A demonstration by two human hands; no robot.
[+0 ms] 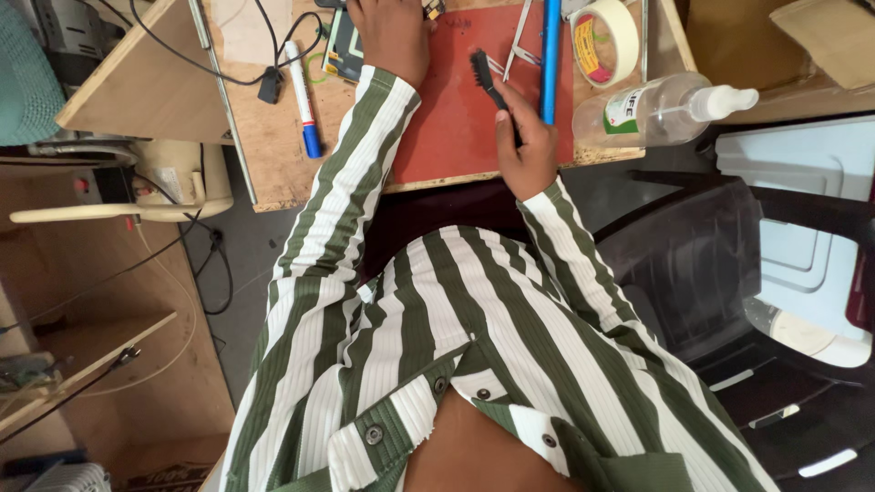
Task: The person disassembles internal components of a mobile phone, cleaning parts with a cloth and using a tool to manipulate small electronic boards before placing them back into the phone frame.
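Nearest: right hand (529, 150) clenched round the handle of a small black bristle brush (486, 77), head angled to 11 o'clock over the red rubber work mat (447, 128), poised for scrubbing. Further out at 12 o'clock, left hand (394, 36) presses down on a small dark-framed device (342, 50), probably steadying it; grip partly cropped. Clear plastic spray bottle (656, 109) lies at 3 o'clock, within reach.

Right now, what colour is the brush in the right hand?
Black brush, held by the right hand; the head view shows it.
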